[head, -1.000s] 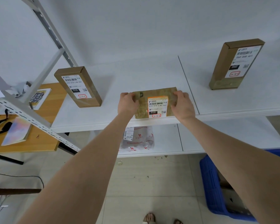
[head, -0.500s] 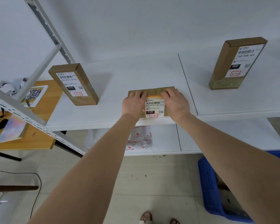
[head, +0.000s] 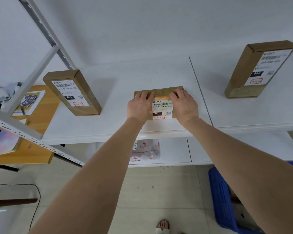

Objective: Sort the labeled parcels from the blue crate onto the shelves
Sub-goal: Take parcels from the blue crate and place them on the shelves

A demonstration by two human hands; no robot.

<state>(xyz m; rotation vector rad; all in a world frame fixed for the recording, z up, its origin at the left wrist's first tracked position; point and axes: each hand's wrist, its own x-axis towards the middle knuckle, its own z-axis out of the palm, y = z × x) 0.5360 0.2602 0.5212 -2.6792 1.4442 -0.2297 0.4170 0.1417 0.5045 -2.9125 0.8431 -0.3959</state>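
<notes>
Pressing the parcel (head: 161, 108), left hand (head: 139, 108) and right hand (head: 184, 106) lie with fingers (head: 145, 96) straight.

Both our bare forearms stretch from the lower corners up to mid-frame. Our left hand (head: 139, 108) and right hand (head: 184, 105) lie palm down, side by side, fingers straight and pointing toward the frame's top.

Flat brown labelled parcel (head: 161, 107) lies on white shelf (head: 118, 92).
</notes>
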